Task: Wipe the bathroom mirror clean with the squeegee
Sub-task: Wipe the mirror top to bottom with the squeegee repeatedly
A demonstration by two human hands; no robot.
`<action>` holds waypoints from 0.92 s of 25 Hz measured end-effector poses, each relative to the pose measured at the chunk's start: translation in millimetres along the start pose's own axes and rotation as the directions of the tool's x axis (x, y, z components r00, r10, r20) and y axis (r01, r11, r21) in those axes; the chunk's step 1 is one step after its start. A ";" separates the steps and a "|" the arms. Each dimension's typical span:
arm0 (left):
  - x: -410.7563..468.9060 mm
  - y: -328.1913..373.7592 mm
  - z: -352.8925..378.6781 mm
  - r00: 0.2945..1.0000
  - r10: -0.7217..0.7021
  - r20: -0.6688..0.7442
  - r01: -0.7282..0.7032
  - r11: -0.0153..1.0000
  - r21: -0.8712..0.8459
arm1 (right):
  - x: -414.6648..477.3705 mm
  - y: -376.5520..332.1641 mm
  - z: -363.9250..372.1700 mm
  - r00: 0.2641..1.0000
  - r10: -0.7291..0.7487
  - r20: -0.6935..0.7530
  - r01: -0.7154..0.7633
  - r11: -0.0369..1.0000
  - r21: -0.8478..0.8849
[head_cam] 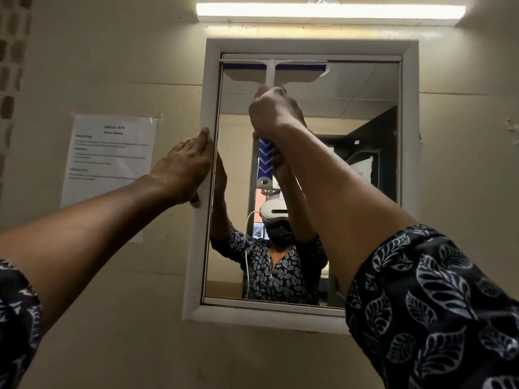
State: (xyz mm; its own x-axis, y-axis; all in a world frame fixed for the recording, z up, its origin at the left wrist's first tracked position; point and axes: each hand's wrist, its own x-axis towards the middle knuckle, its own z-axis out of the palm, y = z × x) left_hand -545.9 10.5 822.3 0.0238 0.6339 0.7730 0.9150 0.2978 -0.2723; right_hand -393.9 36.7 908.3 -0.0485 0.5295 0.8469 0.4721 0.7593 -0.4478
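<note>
A mirror (pixel 351 169) in a white frame (pixel 209 108) hangs on the beige wall. The squeegee (pixel 271 69) is white with a blue-and-white handle, and its wide blade lies flat against the glass at the top left edge of the mirror. My right hand (pixel 273 113) grips the handle just below the blade, arm stretched up. My left hand (pixel 186 164) rests flat with straight fingers on the left side of the frame. The glass reflects both arms and a person in a patterned top.
A printed paper sheet (pixel 109 155) is taped to the wall left of the mirror. A lit tube lamp (pixel 328 11) runs above the frame. Bare wall lies to the right and below.
</note>
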 end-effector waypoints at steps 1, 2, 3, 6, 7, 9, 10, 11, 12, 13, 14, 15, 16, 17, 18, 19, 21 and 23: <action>-0.3 -1.3 -0.8 1.000 0.001 0.003 -0.001 1.000 -0.016 | -0.8 -2.7 -1.2 1.000 0.001 -0.003 -0.001 0.999 -0.043; -1.1 -2.0 -1.3 1.000 0.003 0.006 -0.003 0.999 -0.034 | -5.5 -4.0 -1.4 1.000 0.006 -0.018 -0.007 0.997 -0.074; -1.6 -3.0 -1.7 1.000 0.007 0.004 -0.007 0.999 -0.054 | -13.5 -3.9 -0.5 0.999 0.022 -0.025 -0.023 0.998 -0.058; -4.1 -7.2 -1.0 1.000 0.007 -0.018 -0.009 0.993 -0.115 | -59.8 12.1 12.1 0.995 0.077 -0.066 -0.073 0.996 0.060; -5.0 -9.4 0.3 0.999 -0.005 -0.033 0.000 0.991 -0.134 | -80.6 22.8 18.5 0.995 0.071 -0.066 -0.070 0.997 0.025; -7.8 -14.2 4.2 0.995 -0.052 -0.081 0.038 0.985 -0.168 | -119.0 41.3 28.8 0.995 0.078 -0.063 -0.081 0.995 -0.052; -9.2 -16.2 6.2 0.992 -0.078 -0.100 0.059 0.982 -0.181 | -134.1 49.6 33.9 0.995 0.086 -0.048 -0.090 0.993 -0.076; -10.5 -17.8 7.9 0.989 -0.096 -0.109 0.074 0.979 -0.190 | -147.4 58.2 39.3 0.995 0.094 -0.021 -0.095 0.992 -0.077; -11.6 -18.6 9.1 0.988 -0.104 -0.113 0.080 0.977 -0.198 | -160.3 65.3 43.0 0.995 0.101 0.008 -0.100 0.993 -0.062; -12.0 -19.1 9.8 0.987 -0.103 -0.121 0.077 0.975 -0.206 | -172.3 70.9 45.8 0.994 0.105 0.024 -0.103 0.993 -0.058; -12.2 -19.0 9.9 0.987 -0.094 -0.130 0.065 0.975 -0.212 | -183.9 76.4 48.2 0.994 0.108 0.027 -0.106 0.992 -0.075; -12.2 -18.4 9.4 0.987 -0.076 -0.139 0.045 0.977 -0.210 | -195.6 81.5 50.0 0.994 0.109 0.017 -0.107 0.989 -0.100; -11.8 -17.8 8.7 0.988 -0.052 -0.145 0.024 0.981 -0.195 | -206.8 86.1 52.0 0.994 0.109 0.006 -0.107 0.987 -0.118; -11.3 -16.7 8.1 0.989 -0.029 -0.142 0.004 0.985 -0.172 | -217.6 90.8 54.7 0.993 0.121 0.005 -0.119 0.985 -0.124; -10.5 -15.5 7.3 0.991 -0.011 -0.132 -0.008 0.989 -0.145 | -228.8 94.1 57.4 0.990 0.141 0.018 -0.138 0.983 -0.121; -9.6 -14.1 6.3 0.993 0.001 -0.114 -0.015 0.993 -0.118 | -240.2 96.8 60.3 0.987 0.159 0.039 -0.153 0.982 -0.115; -9.2 -11.5 4.4 0.997 0.008 -0.076 -0.014 0.997 -0.080 | -260.2 103.1 64.0 0.977 0.193 0.092 -0.183 0.977 -0.110; -9.3 -8.7 2.5 0.999 0.000 -0.047 -0.003 0.998 -0.063 | -276.7 113.2 67.0 0.962 0.240 0.129 -0.224 0.967 -0.124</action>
State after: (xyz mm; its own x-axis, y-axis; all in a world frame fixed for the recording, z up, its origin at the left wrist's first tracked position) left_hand -555.1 3.8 816.0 0.0422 0.5999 0.7989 0.9385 0.2505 -0.2378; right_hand -386.0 1.6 604.0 -0.0469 0.7402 0.6708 0.5767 0.5684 -0.5869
